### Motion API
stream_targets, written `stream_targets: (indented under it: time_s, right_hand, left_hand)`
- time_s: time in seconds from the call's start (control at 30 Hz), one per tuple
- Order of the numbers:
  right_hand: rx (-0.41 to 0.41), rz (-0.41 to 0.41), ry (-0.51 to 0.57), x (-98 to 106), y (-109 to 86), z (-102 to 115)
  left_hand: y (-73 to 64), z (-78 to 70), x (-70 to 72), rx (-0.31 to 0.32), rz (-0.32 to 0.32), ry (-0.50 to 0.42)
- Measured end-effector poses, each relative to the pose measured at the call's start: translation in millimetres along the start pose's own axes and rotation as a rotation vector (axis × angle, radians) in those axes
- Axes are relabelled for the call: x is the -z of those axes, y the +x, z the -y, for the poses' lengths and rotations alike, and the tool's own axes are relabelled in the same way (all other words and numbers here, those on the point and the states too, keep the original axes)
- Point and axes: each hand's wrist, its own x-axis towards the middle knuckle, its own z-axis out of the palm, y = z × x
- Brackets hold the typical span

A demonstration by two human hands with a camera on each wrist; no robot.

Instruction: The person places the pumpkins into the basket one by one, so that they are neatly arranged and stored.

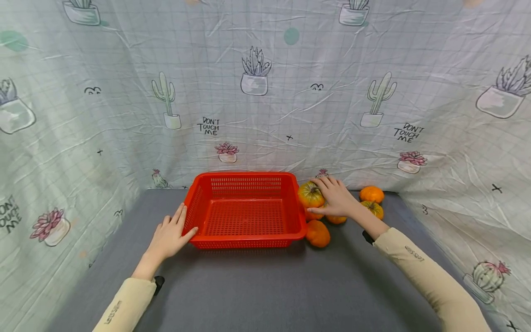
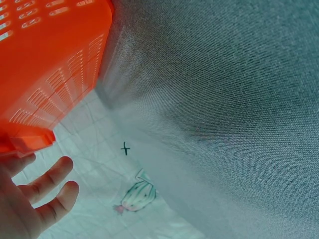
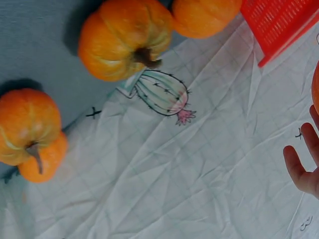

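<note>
My left hand rests at the left rim of a red plastic basket, its fingers extended along the rim and thumb spread near the front corner. In the left wrist view this hand has its fingers apart beside the basket wall. My right hand holds a small green-and-orange pumpkin by the basket's right rim. Only a sliver of that pumpkin shows at the right edge of the right wrist view, against the fingers. Inside, the basket's slotted floor is bare.
An orange pumpkin sits against the basket's right front corner. Others lie partly hidden under my right hand, including one orange pumpkin. Farther right are an orange pumpkin and a greenish one. A printed cloth hangs behind the grey table.
</note>
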Motion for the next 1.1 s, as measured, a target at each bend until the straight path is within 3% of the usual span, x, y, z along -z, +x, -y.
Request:
stream_targets:
  time_s: [0.33,0.67,0.83,1.1]
  right_hand:
    - [0.044,-0.003,0.014,-9,30.8,3]
    - [0.056,-0.024,0.236,-25,55.3,10]
    - [0.003,-0.018,0.33,-35,64.3,12]
    - [-0.055,0.028,0.335,-46,77.8,15]
  left_hand:
    - [2.6,-1.9,0.2,0.01,0.011,0.0]
    - [3.2,-3.1,0.4,0.023,0.01,-0.007]
    - [2.3,-1.6,-0.2,0.028,0.01,-0.009]
    - [1.4,-1.1,0.5,0.038,0.01,-0.016]
